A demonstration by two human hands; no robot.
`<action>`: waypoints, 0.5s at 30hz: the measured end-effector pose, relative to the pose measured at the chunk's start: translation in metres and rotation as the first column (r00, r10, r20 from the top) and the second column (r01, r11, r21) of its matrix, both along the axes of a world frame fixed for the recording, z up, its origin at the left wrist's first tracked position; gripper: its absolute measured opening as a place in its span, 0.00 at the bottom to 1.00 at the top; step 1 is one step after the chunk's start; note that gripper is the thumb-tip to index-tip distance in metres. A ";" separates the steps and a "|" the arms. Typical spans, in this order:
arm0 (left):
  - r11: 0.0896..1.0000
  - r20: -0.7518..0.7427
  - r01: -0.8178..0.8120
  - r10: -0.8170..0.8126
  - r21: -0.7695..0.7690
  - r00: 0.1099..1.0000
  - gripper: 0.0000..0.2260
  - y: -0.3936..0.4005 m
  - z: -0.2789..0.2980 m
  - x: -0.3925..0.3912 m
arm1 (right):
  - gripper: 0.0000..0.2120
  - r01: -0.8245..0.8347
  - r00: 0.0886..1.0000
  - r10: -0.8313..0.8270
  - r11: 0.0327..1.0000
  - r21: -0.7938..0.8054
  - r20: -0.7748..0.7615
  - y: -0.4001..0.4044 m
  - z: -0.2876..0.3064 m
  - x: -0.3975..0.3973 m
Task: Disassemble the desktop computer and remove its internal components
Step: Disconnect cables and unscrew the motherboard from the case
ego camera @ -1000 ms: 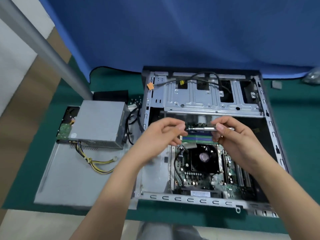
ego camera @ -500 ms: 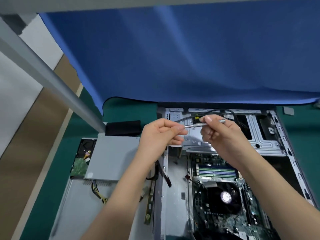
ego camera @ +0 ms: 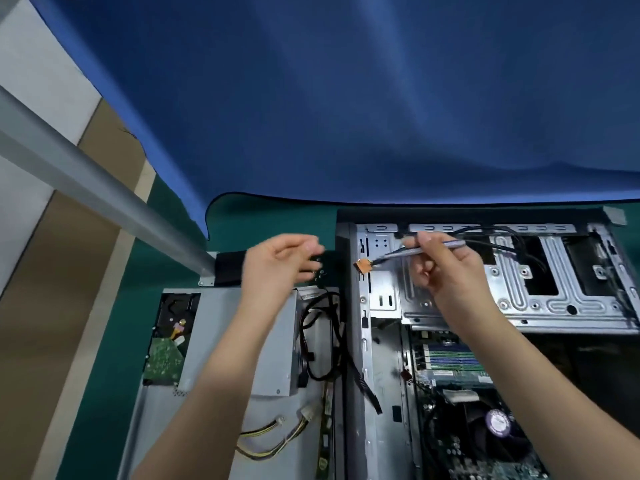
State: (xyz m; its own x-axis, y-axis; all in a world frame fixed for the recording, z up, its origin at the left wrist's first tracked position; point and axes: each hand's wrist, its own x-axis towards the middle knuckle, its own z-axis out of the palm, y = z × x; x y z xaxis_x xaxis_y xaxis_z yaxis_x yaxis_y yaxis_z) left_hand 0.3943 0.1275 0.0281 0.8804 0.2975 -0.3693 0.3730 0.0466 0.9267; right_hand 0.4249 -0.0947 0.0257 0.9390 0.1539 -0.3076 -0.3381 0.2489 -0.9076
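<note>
Lying open on the green bench (ego camera: 104, 393), the computer case (ego camera: 388, 393) shows no legible writing. Over its drive cage, the right hand (ego camera: 440, 268) grips a screwdriver (ego camera: 415, 250); left of the case, the left hand (ego camera: 280, 268) hovers blurred, fingers loosely curled, empty.

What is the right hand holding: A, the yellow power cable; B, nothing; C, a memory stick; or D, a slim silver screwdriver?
D: the right hand grips a slim silver screwdriver over the drive cage, tip pointing left toward the orange connector.
</note>
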 end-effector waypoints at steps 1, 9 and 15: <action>0.991 -0.025 -0.023 0.026 0.134 0.999 0.03 0.010 -0.010 0.006 | 0.11 0.038 0.999 -0.038 0.999 0.008 -0.008 -0.003 -0.002 -0.001; 0.427 -0.506 0.550 -0.222 0.718 0.833 0.08 0.022 -0.070 0.061 | 0.12 0.154 0.988 -0.151 0.985 0.084 -0.043 -0.003 -0.005 -0.001; 0.252 -0.608 0.645 -0.215 0.721 0.764 0.10 0.011 -0.086 0.083 | 0.11 0.168 0.985 -0.166 0.984 0.064 -0.043 -0.002 -0.003 0.000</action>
State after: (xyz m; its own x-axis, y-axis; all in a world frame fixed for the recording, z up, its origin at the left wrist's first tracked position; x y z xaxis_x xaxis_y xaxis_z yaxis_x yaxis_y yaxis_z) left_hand 0.4772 0.1389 -0.0582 0.8653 0.2338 -0.4435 0.3130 -0.9429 0.1136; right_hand 0.4245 -0.0964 0.0223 0.9413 0.0176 -0.3371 -0.3199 0.3648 -0.8744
